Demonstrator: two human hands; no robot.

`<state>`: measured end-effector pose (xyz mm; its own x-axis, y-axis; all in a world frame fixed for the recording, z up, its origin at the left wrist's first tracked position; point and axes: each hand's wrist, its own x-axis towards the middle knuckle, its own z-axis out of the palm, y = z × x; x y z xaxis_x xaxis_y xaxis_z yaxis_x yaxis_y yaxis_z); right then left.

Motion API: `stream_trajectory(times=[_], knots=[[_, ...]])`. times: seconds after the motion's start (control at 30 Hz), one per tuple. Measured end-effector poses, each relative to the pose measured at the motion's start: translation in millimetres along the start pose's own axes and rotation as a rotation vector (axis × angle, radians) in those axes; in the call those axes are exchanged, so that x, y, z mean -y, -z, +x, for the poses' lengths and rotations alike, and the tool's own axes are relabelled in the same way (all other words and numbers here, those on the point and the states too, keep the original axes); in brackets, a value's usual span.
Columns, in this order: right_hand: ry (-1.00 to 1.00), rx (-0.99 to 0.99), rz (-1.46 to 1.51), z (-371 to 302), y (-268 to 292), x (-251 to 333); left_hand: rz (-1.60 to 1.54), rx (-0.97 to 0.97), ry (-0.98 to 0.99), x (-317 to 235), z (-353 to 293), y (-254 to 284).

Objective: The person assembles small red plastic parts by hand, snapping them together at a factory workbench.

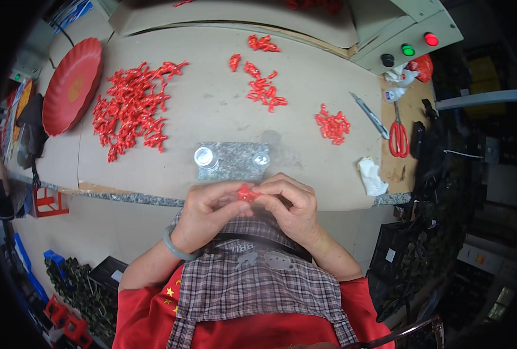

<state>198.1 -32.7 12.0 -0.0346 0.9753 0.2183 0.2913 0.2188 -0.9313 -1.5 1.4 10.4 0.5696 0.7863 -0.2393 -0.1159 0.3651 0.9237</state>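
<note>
Between the fingertips of both hands is a small red plastic figure piece (246,193), held just off the table's front edge. My left hand (213,208) pinches it from one side, thumb below and fingers above. From the other side my right hand (287,203) grips it with thumb and forefinger. Just beyond the hands lies a speckled grey stone slab (233,161), with a small clear round dish (204,156) on its left end and a smaller one (261,159) on its right. Fingers hide part of the red piece.
A big heap of red figures (131,107) lies left, beside a red fluted tray (72,87). Smaller red parts (264,90) lie mid-table, and another pile (332,125) to the right. A utility knife (369,115), red-handled scissors (398,138) and white tissue (372,176) lie at right. A machine (407,38) stands behind.
</note>
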Motion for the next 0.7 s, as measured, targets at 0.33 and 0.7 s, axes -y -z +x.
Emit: stream_trajectory(times=[0.33, 0.7], knots=[[-0.015, 0.073, 0.059, 11.9, 30.7, -4.6, -0.228, 0.05, 0.059, 0.9, 5.9, -1.7], [0.233, -0.098, -0.948, 54.1, 103.4, -41.5, -0.259, 0.091, 0.07, -4.2, 9.1, -0.9]])
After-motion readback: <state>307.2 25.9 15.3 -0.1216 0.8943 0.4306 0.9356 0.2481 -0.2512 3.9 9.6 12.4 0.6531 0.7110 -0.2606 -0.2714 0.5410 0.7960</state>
